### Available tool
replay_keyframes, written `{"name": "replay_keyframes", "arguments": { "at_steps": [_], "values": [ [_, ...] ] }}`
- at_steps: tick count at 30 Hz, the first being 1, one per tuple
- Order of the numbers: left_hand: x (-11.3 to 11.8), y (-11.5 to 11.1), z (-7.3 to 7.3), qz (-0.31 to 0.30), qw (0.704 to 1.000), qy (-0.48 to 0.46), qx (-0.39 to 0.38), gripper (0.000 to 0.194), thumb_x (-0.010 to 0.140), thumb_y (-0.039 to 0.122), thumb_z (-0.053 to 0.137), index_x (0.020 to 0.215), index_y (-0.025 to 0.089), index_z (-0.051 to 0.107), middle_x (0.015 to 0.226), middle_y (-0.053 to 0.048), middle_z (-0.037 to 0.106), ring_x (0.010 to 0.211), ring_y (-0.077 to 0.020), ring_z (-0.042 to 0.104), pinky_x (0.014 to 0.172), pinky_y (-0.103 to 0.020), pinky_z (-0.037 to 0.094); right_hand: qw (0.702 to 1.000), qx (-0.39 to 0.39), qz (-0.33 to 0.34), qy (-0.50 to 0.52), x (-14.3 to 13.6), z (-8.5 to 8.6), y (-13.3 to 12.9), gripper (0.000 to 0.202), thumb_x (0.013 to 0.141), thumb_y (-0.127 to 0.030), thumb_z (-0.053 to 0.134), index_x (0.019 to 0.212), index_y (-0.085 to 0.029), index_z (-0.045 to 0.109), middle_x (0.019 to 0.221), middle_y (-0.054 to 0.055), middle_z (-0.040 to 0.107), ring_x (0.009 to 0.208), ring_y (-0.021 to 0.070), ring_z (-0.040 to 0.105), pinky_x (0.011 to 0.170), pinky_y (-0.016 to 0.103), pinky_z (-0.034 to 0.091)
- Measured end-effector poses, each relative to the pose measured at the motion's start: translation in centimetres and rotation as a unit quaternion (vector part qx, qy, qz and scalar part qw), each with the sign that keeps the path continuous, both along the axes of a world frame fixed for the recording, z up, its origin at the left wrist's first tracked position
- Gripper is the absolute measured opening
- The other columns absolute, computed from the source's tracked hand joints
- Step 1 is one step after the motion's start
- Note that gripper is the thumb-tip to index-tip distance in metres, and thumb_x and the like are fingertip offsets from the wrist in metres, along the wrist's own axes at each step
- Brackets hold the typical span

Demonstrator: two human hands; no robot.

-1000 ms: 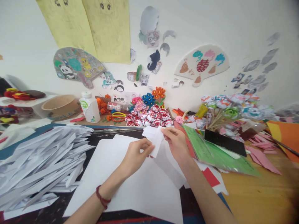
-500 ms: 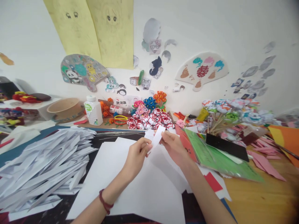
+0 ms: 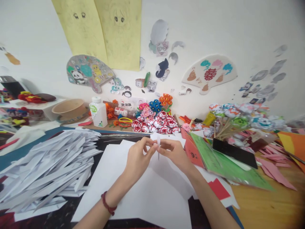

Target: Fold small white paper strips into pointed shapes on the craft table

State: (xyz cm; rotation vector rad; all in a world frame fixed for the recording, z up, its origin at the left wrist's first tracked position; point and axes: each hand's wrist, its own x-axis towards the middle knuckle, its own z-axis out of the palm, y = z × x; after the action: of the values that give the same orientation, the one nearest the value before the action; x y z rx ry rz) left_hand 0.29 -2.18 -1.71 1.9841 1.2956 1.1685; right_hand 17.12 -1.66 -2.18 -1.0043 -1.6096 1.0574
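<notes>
A narrow white paper strip (image 3: 158, 140) is held upright between my fingertips, over the far part of the white paper sheets (image 3: 143, 194). The left hand (image 3: 138, 157), with a dark red bracelet at its wrist, pinches it between thumb and index finger. On the other side my right hand (image 3: 176, 154) has its thumb and fingers closed on the same strip. The two sets of fingertips meet and hide the strip's middle. Its thin lower end shows just below them, nearly edge-on.
A large heap of folded white paper strips (image 3: 57, 171) lies at left. Behind are a white bottle (image 3: 98, 113), red-and-white paper flowers (image 3: 164, 122) and thin metal wires (image 3: 119, 137). At right, a black phone-like slab (image 3: 234, 152) rests on a green packet (image 3: 228, 168), near pink paper pieces (image 3: 276, 171).
The strip has turned from slanted and face-on to upright and nearly edge-on. My hands have come together, fingertips now touching. The view has shifted slightly.
</notes>
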Motion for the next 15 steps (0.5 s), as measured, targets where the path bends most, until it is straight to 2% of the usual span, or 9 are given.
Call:
{"name": "replay_keyframes", "arguments": {
  "at_steps": [7, 11, 15],
  "values": [
    [-0.2, 0.31, -0.14, -0.005, 1.0, -0.016, -0.015, 0.026, 0.083, 0.045, 0.054, 0.084, 0.02, 0.059, 0.083, 0.0, 0.068, 0.063, -0.0118, 0.054, 0.057, -0.022, 0.039, 0.996, 0.045, -0.017, -0.07, 0.1, 0.49, -0.23, 0.026, 0.077, -0.037, 0.066, 0.096, -0.021, 0.07, 0.081, 0.002, 0.065, 0.067, 0.0149, 0.053, 0.065, 0.028, 0.043],
    [-0.29, 0.47, -0.18, 0.005, 1.0, -0.01, -0.02, 0.027, 0.084, 0.046, 0.053, 0.081, 0.02, 0.059, 0.078, 0.001, 0.068, 0.061, -0.011, 0.054, 0.056, -0.022, 0.038, 0.996, 0.041, -0.001, -0.081, 0.1, 0.34, -0.23, 0.027, 0.077, -0.036, 0.066, 0.098, -0.02, 0.069, 0.083, 0.003, 0.064, 0.069, 0.0151, 0.054, 0.067, 0.028, 0.045],
    [-0.31, 0.32, -0.03, 0.001, 1.0, -0.012, -0.023, 0.027, 0.082, 0.047, 0.055, 0.082, 0.02, 0.059, 0.078, 0.002, 0.068, 0.06, -0.0106, 0.053, 0.055, -0.021, 0.038, 0.996, 0.037, -0.015, -0.082, -0.01, 0.14, -0.23, 0.028, 0.076, -0.037, 0.066, 0.097, -0.018, 0.068, 0.082, 0.003, 0.064, 0.069, 0.015, 0.054, 0.066, 0.027, 0.045]
  ]
}}
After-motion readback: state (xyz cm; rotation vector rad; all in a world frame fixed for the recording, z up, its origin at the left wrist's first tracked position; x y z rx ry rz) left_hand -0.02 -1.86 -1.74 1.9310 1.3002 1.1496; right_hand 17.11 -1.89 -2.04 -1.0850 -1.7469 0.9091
